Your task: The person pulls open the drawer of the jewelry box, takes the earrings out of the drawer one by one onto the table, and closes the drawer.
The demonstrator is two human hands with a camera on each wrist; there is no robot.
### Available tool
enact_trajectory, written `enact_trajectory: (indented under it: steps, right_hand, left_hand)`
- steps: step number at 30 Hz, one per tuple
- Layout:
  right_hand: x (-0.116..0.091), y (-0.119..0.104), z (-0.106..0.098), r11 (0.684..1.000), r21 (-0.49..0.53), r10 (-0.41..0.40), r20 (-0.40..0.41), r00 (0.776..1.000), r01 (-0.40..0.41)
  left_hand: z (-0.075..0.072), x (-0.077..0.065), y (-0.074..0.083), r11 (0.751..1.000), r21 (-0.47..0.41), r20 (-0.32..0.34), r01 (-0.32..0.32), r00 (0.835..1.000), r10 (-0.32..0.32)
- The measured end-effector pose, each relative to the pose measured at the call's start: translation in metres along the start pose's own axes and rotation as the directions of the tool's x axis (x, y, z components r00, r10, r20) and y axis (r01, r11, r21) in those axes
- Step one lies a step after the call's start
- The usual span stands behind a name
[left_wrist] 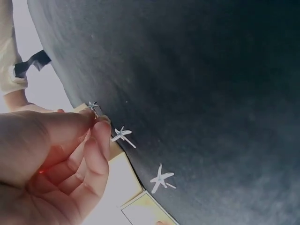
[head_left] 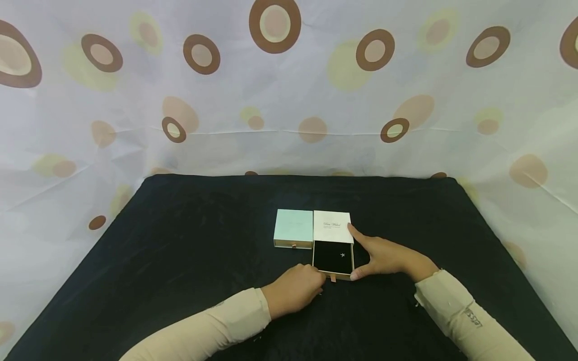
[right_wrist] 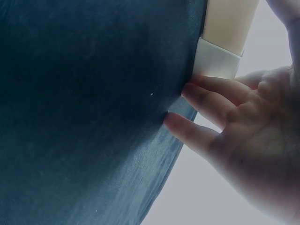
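Observation:
My left hand (head_left: 295, 288) is at the front left corner of a pulled-out drawer (head_left: 333, 276) with black lining. Its thumb and index finger pinch a small silver starfish earring (left_wrist: 92, 106), seen in the left wrist view. Two more starfish earrings with thin posts, one nearer (left_wrist: 123, 133) and one farther (left_wrist: 161, 179), show against the black cloth. Inside the drawer lies a small starfish piece (head_left: 342, 255). My right hand (head_left: 384, 254) rests spread along the right side of the white box (head_left: 331, 226), thumb at the drawer's front corner, index finger by the cover.
A mint-green box (head_left: 293, 225) with a small ribbon tab stands closed, directly left of the white one. Black cloth (head_left: 203, 240) covers the table. Behind it hangs a white curtain (head_left: 280, 100) with brown and beige circles.

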State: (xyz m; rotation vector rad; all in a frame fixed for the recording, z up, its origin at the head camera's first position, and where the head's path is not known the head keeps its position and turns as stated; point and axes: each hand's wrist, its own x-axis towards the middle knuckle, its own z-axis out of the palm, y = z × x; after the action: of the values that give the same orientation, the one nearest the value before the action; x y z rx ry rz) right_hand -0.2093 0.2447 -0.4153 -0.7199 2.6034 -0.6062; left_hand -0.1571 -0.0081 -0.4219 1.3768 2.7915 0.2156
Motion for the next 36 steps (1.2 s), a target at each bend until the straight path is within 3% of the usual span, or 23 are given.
enact_trajectory:
  steps: [6,13,25,36]
  right_hand:
    - [0.0001,0.0004,0.0008,1.0,-0.006,0.003,-0.001,1.0,-0.003]
    - [-0.0013,0.0004,-0.0004,1.0,0.0,0.015,0.001,1.0,-0.015]
    - [-0.0018,-0.0014,-0.0003,1.0,0.007,0.011,0.004,1.0,-0.011]
    - [-0.0016,0.0007,0.0026,1.0,0.02,0.006,-0.001,1.0,-0.006]
  left_hand:
    - [-0.0005,-0.0016,-0.0024,1.0,-0.028,-0.026,0.008,1.0,-0.008]
    - [-0.0017,-0.0038,-0.0006,0.995,-0.099,0.006,-0.009,1.0,0.01]
    - [-0.0015,-0.0001,0.003,0.999,-0.047,0.016,0.02,1.0,-0.019]
    - [-0.0023,-0.0005,0.0032,0.998,-0.054,0.024,0.018,1.0,-0.017]
